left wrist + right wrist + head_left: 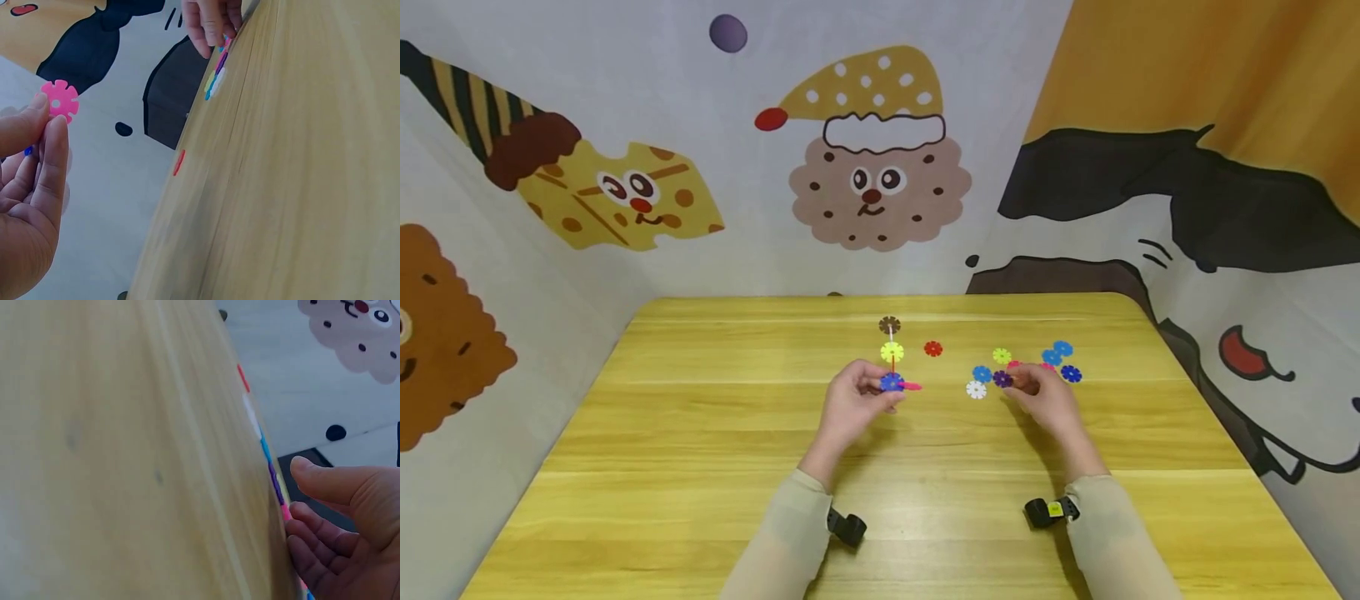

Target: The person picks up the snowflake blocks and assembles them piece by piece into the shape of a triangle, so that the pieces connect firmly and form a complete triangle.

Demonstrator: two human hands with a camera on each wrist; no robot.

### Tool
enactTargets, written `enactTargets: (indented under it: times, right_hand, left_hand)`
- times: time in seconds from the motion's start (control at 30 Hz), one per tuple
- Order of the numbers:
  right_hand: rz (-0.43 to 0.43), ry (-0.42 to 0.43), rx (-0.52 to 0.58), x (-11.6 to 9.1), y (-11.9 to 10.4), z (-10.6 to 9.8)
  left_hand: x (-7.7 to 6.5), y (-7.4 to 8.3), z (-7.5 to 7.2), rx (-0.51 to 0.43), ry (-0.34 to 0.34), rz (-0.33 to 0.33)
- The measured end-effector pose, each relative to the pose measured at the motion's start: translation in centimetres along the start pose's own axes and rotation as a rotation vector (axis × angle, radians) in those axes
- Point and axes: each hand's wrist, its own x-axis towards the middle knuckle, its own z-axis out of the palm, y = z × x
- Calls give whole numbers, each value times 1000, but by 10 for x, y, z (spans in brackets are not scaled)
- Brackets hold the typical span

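My left hand [853,404] pinches a chain of notched plastic discs above the table. Its blue disc [892,382] is by the fingertips, with a pink disc [60,100] slotted in sideways. Beyond it, an orange-red disc seen edge-on, a yellow disc [892,352], a white one seen edge-on and a brown disc [890,325] follow in line. My right hand [1047,402] reaches down at the loose discs, fingertips beside a purple disc [1002,379] and a pink one. In the right wrist view its thumb stands apart from loosely bent fingers [312,550], with nothing seen between them.
Around the right hand lie white [976,390], light blue [982,374], yellow-green [1002,356] and dark blue [1071,374] discs, plus other blue and pink ones. A red disc [933,348] lies alone between the hands. The wooden table [700,500] meets a cartoon-printed cloth behind.
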Motion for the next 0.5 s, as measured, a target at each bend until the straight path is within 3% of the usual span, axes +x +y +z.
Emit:
enactTargets:
  times: [0.23, 0.5]
  right_hand:
    - [3, -58, -53, 8, 10, 2]
    - [-14, -55, -116, 11, 11, 4]
  left_hand:
    - [0, 2, -1, 1, 0, 8]
    - [-2, 1, -1, 2, -9, 9]
